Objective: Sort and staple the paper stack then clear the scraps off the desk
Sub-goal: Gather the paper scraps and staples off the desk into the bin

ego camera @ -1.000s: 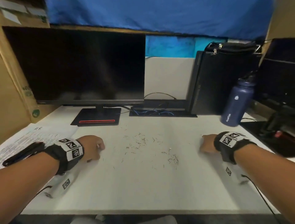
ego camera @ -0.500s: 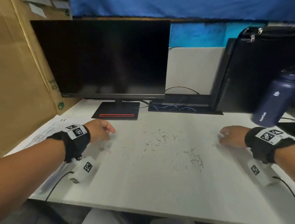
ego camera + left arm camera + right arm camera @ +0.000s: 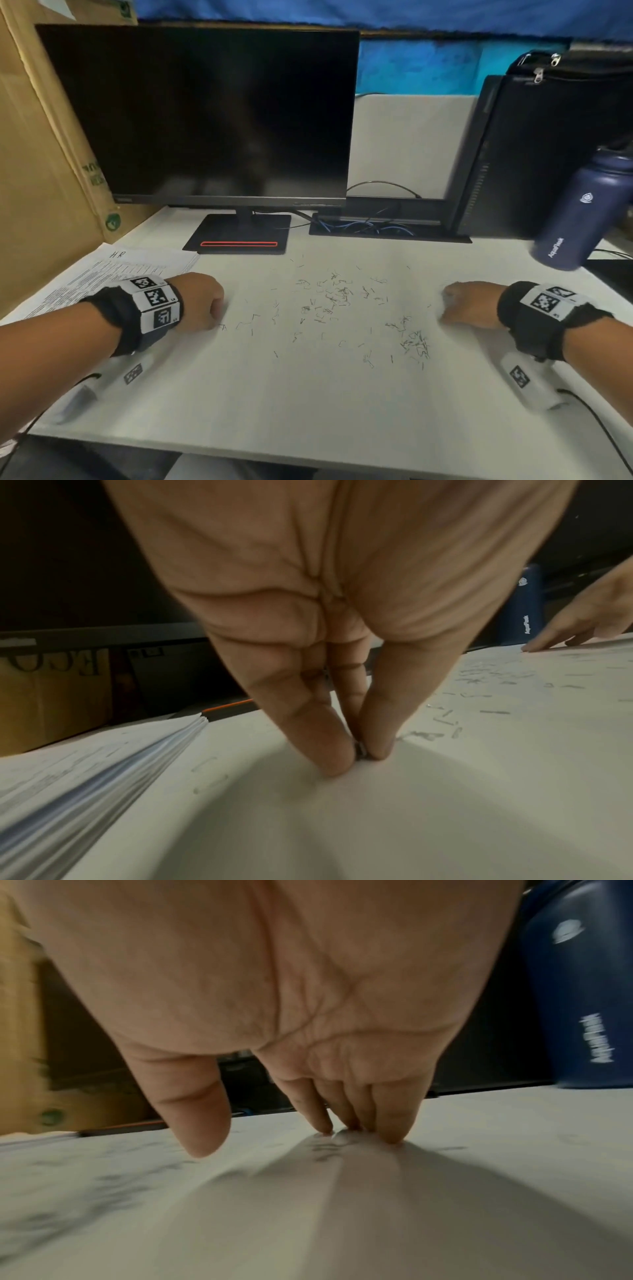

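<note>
desk (image 3: 308,411), left hand (image 3: 198,301) pinching staples (image 3: 360,749)

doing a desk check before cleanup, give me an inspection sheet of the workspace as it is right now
surface: white desk, loose staples scattered across its middle.
job's things: paper stack at the left edge, printed, "HR" handwritten on top; staple scraps between the hands, a denser clump near the right hand. No stapler seen.
clutter: navy water bottle at the right.
grippers: left hand pinches something small and dark at its fingertips, likely a staple; right hand has its fingertips on the desk, holding nothing.
cables: blue cables in the rear tray; black leads from the wrist cameras.
surroundings: dark monitor, computer tower, cardboard box at the left.
</note>
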`<state>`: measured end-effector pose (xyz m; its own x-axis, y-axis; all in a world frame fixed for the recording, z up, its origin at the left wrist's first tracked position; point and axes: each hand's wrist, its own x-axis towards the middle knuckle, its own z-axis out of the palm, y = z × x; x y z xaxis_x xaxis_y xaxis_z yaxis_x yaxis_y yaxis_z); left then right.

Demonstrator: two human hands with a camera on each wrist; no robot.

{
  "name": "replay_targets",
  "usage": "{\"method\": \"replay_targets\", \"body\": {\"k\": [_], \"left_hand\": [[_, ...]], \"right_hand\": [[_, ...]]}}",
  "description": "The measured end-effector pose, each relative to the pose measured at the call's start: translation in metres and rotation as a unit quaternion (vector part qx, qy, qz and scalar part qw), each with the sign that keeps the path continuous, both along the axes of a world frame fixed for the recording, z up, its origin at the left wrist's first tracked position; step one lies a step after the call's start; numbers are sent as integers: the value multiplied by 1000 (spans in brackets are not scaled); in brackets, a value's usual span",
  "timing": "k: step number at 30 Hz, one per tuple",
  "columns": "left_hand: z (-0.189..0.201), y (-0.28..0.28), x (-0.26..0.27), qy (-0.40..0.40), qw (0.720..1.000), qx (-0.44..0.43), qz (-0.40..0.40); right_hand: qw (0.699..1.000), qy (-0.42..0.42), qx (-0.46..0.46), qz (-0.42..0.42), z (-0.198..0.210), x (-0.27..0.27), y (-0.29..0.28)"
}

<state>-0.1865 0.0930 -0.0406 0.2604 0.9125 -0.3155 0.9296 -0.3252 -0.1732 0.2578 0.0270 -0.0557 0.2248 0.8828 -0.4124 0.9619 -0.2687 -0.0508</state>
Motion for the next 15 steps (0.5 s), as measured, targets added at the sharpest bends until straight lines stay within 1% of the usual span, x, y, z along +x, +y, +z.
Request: {"method": "replay_targets", "body": {"k": [2,3,5,7,9,12,13,15], "left_hand": [[3,3,-3,12,1000,-7,0],[5,4,-5,11,1000,-6,5],[9,3,-5,-4,1000,-17,25],[10,-3,2,4,998,-40,42],[7,-11,15,3,998,-48,43],[3,-23,42,-19,999,-47,0],[3,-24,50,-27,998,-52,-15],[6,-19,62,-50,997,-59,-21]], "right_hand": [[998,28,-7,48,3,-12,-5],[998,39,-6,53,6,-13,-6],[999,41,9,26,12,-9,-4],[1000,6,23,-8,15,-1,-1],[1000,-18,-1,-14,12,-5,1],[998,-8,-48,48,6,-39,-3],[996,8,-51,74,5,-51,-4],[991,37,-46,118,6,-70,0]]}}
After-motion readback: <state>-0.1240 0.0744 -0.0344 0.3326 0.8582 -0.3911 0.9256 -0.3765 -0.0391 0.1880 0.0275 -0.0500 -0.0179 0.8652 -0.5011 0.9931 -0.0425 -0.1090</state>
